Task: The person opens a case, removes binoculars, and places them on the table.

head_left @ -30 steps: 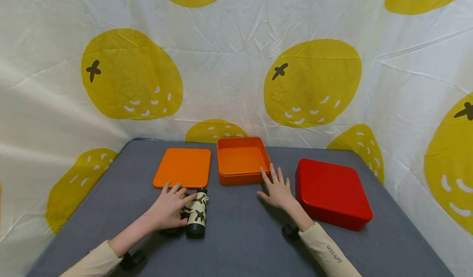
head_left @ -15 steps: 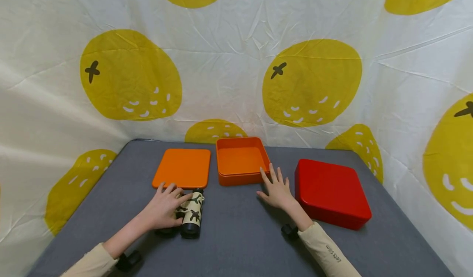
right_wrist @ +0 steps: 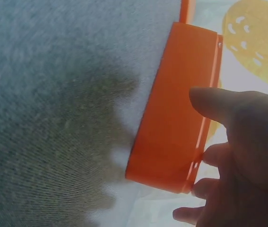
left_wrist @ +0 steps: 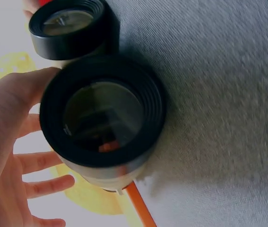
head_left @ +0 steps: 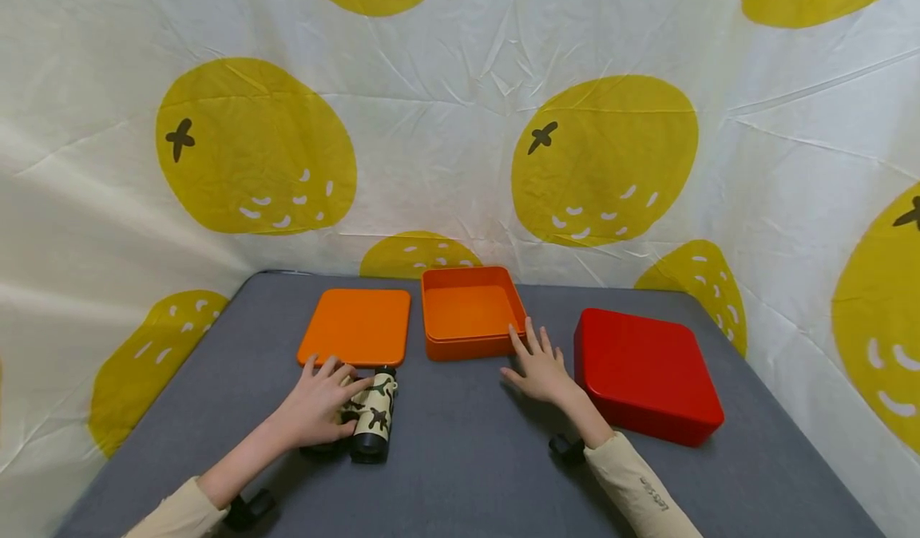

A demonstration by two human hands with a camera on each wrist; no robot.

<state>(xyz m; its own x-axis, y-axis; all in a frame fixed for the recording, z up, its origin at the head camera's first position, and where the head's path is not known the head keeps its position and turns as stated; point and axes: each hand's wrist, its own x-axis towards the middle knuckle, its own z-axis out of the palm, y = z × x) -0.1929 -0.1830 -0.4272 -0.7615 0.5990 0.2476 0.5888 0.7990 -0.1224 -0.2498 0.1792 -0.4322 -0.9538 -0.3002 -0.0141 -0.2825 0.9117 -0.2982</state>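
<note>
Binoculars (head_left: 377,410) with a cream and dark camouflage pattern lie on the grey table, black lens ends toward me. My left hand (head_left: 318,404) reaches over them, thumb and index finger on the body; the other fingers extend beyond. The hand hides most of the left barrel. In the left wrist view, two round black lens rims (left_wrist: 103,111) face the camera, thumb behind them. My right hand (head_left: 541,372) is spread flat, fingertips at the front right corner of an open-topped orange box (head_left: 460,350). In the right wrist view, nothing is gripped by its fingers.
A flat orange lid (head_left: 355,326) lies just beyond the binoculars, left of the orange box. To the right of my right hand stands a closed-looking red box (head_left: 647,370). A white curtain with yellow fruit shapes (head_left: 607,163) hangs behind the grey table (head_left: 460,466).
Over the first half second, my left hand and the binoculars shifted slightly left together. Since then they have stayed still. My right hand and the boxes have barely moved.
</note>
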